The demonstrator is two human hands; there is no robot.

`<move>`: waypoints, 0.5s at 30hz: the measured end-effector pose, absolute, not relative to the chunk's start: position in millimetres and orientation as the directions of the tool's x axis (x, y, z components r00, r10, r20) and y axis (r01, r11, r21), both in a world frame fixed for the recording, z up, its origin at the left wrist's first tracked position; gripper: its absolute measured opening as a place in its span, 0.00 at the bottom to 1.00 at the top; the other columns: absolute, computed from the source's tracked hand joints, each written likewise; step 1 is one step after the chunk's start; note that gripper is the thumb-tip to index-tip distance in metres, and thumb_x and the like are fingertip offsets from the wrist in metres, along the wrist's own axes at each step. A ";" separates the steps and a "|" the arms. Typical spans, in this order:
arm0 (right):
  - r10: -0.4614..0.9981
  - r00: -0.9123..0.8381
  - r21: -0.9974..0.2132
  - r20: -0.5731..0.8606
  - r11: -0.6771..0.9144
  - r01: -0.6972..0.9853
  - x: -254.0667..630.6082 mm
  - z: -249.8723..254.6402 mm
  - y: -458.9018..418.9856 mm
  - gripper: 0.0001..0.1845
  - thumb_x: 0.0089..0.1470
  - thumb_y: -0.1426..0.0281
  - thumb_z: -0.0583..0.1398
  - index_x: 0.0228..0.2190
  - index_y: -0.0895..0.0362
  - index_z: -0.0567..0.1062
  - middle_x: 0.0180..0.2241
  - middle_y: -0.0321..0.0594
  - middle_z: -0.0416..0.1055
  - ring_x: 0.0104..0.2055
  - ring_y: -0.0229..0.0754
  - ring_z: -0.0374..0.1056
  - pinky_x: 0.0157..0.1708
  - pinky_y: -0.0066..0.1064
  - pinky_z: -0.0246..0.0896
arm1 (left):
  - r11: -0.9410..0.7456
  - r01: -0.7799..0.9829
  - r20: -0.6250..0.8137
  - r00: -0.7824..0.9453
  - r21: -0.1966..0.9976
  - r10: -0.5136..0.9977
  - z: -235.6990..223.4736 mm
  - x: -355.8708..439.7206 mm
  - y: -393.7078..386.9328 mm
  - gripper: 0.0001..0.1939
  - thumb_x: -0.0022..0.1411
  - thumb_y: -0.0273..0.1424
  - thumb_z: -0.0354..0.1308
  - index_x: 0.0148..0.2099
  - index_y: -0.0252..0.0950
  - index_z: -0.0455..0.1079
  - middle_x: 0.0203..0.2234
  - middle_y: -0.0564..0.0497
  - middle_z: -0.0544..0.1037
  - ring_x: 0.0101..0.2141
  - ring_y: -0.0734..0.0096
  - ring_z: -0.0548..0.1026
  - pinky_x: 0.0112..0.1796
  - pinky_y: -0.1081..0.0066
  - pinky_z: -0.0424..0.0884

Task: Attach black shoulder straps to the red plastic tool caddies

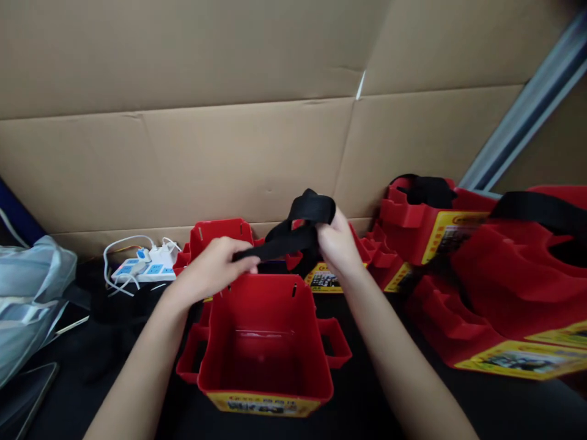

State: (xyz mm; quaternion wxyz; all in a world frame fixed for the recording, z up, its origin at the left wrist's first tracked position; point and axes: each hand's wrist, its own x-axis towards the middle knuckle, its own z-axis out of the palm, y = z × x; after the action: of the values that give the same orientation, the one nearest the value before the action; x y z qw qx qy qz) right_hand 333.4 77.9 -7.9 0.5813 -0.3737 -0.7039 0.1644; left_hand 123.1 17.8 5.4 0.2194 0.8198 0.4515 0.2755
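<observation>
A black webbing strap (pixel 284 243) stretches between my two hands above the back edge of a red plastic bin (pixel 263 370). My left hand (pixel 220 266) pinches one end of it near the bin's back left corner. Higher and to the right, my right hand (pixel 337 241) is closed around the gathered, looped part of the strap. The bin is open at the top, with side pockets and slots in its back wall, and a yellow label on its front. Its inside shows only bare red plastic.
More red bins (pixel 513 269) with yellow labels and black straps are stacked at the right. Another red bin (pixel 220 235) stands behind. A white power strip (pixel 151 269) with cables lies back left, near a pale bag (pixel 27 305) and a phone (pixel 30 397). Cardboard (pixel 206 165) walls the back.
</observation>
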 end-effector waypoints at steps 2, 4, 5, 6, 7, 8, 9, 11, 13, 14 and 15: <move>0.722 -0.020 -0.643 0.691 0.628 0.439 350.0 -1.9 77.8 0.22 0.48 0.75 0.48 0.46 0.55 0.66 0.41 0.42 0.70 0.46 0.46 0.65 0.44 0.40 0.62 | -0.456 0.632 0.256 0.386 0.626 0.886 14.0 108.1 18.8 0.17 0.60 0.37 0.48 0.23 0.34 0.63 0.17 0.54 0.70 0.20 0.77 0.67 0.24 0.76 0.62; 0.793 -0.118 -0.604 0.598 0.542 0.585 367.0 4.1 74.4 0.21 0.48 0.75 0.49 0.45 0.57 0.68 0.38 0.43 0.71 0.40 0.46 0.67 0.40 0.39 0.64 | -0.415 0.643 0.247 0.338 0.644 0.908 19.4 91.1 20.2 0.18 0.60 0.37 0.48 0.21 0.34 0.60 0.14 0.56 0.66 0.18 0.80 0.64 0.22 0.78 0.60; 0.837 -0.168 -0.569 0.522 0.487 0.662 375.1 6.2 72.0 0.21 0.48 0.75 0.49 0.44 0.57 0.69 0.36 0.43 0.72 0.38 0.46 0.68 0.38 0.38 0.65 | -0.389 0.654 0.239 0.311 0.649 0.920 20.3 82.3 21.1 0.17 0.60 0.37 0.48 0.22 0.34 0.60 0.14 0.57 0.65 0.17 0.80 0.63 0.21 0.79 0.59; 0.872 -0.200 -0.523 0.447 0.436 0.732 382.7 7.6 69.4 0.19 0.49 0.74 0.50 0.43 0.57 0.70 0.35 0.43 0.73 0.37 0.47 0.69 0.37 0.39 0.65 | -0.359 0.668 0.236 0.271 0.651 0.933 20.2 73.9 21.9 0.16 0.59 0.37 0.49 0.22 0.34 0.61 0.14 0.57 0.64 0.17 0.80 0.63 0.20 0.79 0.58; 0.895 -0.222 -0.472 0.387 0.399 0.786 389.6 8.1 66.8 0.18 0.49 0.73 0.51 0.43 0.56 0.71 0.35 0.43 0.73 0.36 0.48 0.69 0.37 0.40 0.65 | -0.328 0.683 0.244 0.220 0.653 0.944 19.4 66.4 22.7 0.15 0.59 0.36 0.49 0.23 0.34 0.62 0.14 0.57 0.63 0.17 0.80 0.62 0.20 0.79 0.57; 0.905 -0.249 -0.420 0.345 0.386 0.822 395.6 8.1 64.1 0.17 0.49 0.71 0.53 0.43 0.55 0.71 0.36 0.43 0.73 0.38 0.49 0.69 0.39 0.40 0.65 | -0.298 0.697 0.256 0.168 0.652 0.952 18.3 60.2 23.3 0.14 0.58 0.37 0.50 0.24 0.34 0.63 0.14 0.57 0.63 0.17 0.80 0.61 0.19 0.79 0.56; 0.906 -0.275 -0.372 0.323 0.388 0.843 400.2 7.8 61.2 0.18 0.49 0.68 0.55 0.44 0.54 0.70 0.39 0.43 0.73 0.40 0.50 0.69 0.41 0.41 0.65 | -0.274 0.711 0.266 0.126 0.648 0.956 17.3 56.1 23.7 0.13 0.58 0.37 0.51 0.26 0.34 0.65 0.14 0.57 0.62 0.16 0.80 0.60 0.18 0.79 0.55; 0.899 -0.288 -0.310 0.331 0.392 0.866 404.0 7.4 54.2 0.30 0.46 0.61 0.59 0.51 0.54 0.65 0.47 0.45 0.68 0.47 0.53 0.66 0.45 0.43 0.63 | -0.271 0.734 0.287 0.108 0.622 0.952 15.8 55.6 24.0 0.12 0.57 0.37 0.51 0.29 0.34 0.68 0.14 0.57 0.62 0.16 0.80 0.59 0.18 0.78 0.53; 0.893 -0.250 -0.285 0.375 0.368 0.885 397.7 8.5 44.6 0.46 0.41 0.54 0.62 0.58 0.58 0.54 0.54 0.51 0.60 0.53 0.57 0.60 0.49 0.46 0.59 | -0.343 0.735 0.317 0.181 0.586 0.931 14.3 66.1 24.4 0.11 0.57 0.36 0.52 0.31 0.35 0.71 0.17 0.56 0.67 0.18 0.79 0.61 0.19 0.77 0.55; 0.885 -0.235 -0.283 0.401 0.364 0.887 390.4 9.6 39.2 0.50 0.40 0.53 0.62 0.59 0.60 0.50 0.56 0.53 0.56 0.56 0.58 0.56 0.51 0.48 0.56 | -0.391 0.724 0.344 0.223 0.568 0.912 13.2 74.8 24.8 0.11 0.57 0.35 0.52 0.32 0.35 0.72 0.19 0.55 0.70 0.20 0.78 0.64 0.21 0.77 0.57; 0.871 -0.242 -0.291 0.427 0.386 0.875 380.5 10.6 33.6 0.51 0.41 0.54 0.62 0.60 0.61 0.48 0.58 0.53 0.53 0.58 0.58 0.53 0.53 0.48 0.53 | -0.440 0.708 0.370 0.264 0.553 0.891 11.6 85.0 25.2 0.10 0.57 0.34 0.53 0.32 0.35 0.73 0.22 0.55 0.73 0.22 0.76 0.66 0.24 0.77 0.60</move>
State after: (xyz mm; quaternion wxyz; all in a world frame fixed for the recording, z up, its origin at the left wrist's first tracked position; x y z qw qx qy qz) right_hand 380.5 33.6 10.6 0.2683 -0.5539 -0.7882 -0.0038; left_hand 85.0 25.2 11.6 0.1395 0.7827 0.5105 0.3276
